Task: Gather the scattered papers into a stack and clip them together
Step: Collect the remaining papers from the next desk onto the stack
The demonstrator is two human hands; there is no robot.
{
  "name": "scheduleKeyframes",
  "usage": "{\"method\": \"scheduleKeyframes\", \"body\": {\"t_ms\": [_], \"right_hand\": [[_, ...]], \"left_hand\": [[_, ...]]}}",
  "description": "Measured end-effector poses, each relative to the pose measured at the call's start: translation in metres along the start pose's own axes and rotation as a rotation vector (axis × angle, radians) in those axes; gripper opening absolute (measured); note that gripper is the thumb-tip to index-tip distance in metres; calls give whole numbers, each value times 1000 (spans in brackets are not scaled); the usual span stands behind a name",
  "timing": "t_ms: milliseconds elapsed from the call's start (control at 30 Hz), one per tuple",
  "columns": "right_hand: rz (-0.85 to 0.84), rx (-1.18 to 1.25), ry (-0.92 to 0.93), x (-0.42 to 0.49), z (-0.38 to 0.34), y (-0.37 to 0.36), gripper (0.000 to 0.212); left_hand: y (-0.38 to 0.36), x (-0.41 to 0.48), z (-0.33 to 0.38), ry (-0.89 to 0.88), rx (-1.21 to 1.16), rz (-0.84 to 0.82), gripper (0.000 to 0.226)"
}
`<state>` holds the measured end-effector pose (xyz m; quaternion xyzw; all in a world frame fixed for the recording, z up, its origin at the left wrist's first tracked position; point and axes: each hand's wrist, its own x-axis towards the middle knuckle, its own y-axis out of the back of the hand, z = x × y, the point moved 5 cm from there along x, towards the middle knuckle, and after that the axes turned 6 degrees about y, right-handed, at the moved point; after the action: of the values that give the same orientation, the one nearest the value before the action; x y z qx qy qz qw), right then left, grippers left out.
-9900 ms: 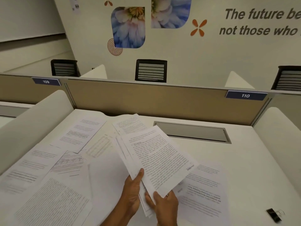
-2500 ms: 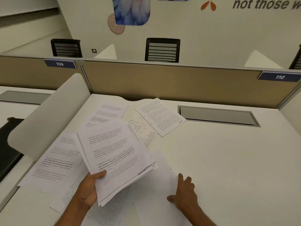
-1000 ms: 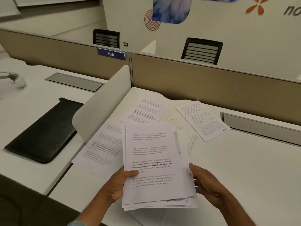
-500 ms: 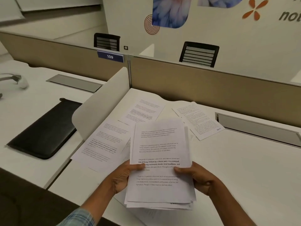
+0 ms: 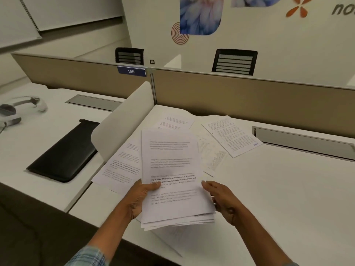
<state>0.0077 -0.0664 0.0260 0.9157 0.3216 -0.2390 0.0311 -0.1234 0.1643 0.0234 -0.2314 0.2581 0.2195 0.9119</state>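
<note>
A stack of printed papers is held upright above the white desk. My left hand grips its left edge, thumb on the top sheet. My right hand rests against the stack's right edge with its fingers partly spread. Loose sheets lie on the desk: one to the left of the stack, one behind it, one at the back right, a faint one beside the stack, and one under the stack near the front edge. No clip is in view.
A curved white side divider separates this desk from the left one, which holds a black folder and a white headset. A tan partition runs along the back, with a grey cable hatch before it.
My right thumb has come off the top sheet and the hand now lies along the stack's right edge. The stack's edges look more even. My left hand keeps its grip.
</note>
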Motion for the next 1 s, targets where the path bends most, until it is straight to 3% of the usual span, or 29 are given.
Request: {"method": "scheduleKeyframes", "body": {"t_ms": [100,200,300,467,733,833,1000], "right_hand": [[218,-26,-54,5,28,13,32],[377,-200,-83,5,56,16,38],[405,-334,-93,6,71,2,48],[448,-655,-112,20,76,-28,87],[597,-543,-237,46,70,-38,96],[605,-321,-222,48,77,-31,90],[555,-30,-245,34,94,-30,38]], "left_hand": [[35,4,12,-58,-101,71,43],[68,12,13,-46,-188,79,47],[92,22,5,8,-251,52,53],[119,40,-16,119,-172,58,48],[127,51,-30,206,-60,31,44],[127,52,-34,212,-53,23,41],[132,53,-36,222,-106,28,47]]}}
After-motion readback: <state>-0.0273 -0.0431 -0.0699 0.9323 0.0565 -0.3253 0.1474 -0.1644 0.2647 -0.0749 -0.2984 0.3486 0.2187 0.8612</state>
